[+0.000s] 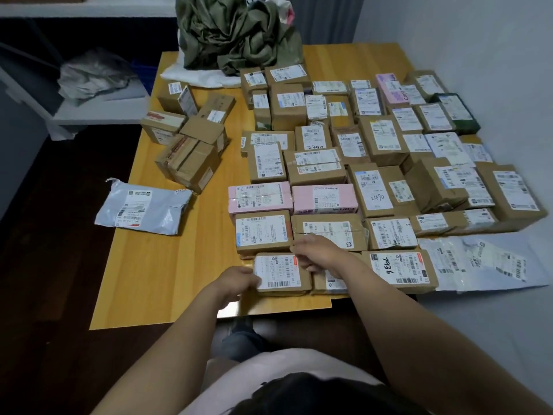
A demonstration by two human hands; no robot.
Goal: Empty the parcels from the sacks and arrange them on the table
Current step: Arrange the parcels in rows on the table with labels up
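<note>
A small brown cardboard parcel (281, 274) with a white label lies at the near edge of the wooden table (155, 265). My left hand (236, 280) grips its left side. My right hand (317, 253) holds its far right corner from above. Several labelled parcels (359, 163) lie in tidy rows across the right half of the table. A loose heap of brown boxes (191, 139) sits at the left. A crumpled green sack (236, 34) stands at the far edge.
A grey plastic mailer (140, 211) hangs over the table's left edge. Flat white mailers (481, 262) lie at the near right. A white bag (194, 74) lies under the sack. A wall bounds the right side; a shelf with a grey bag (92, 76) stands at the left.
</note>
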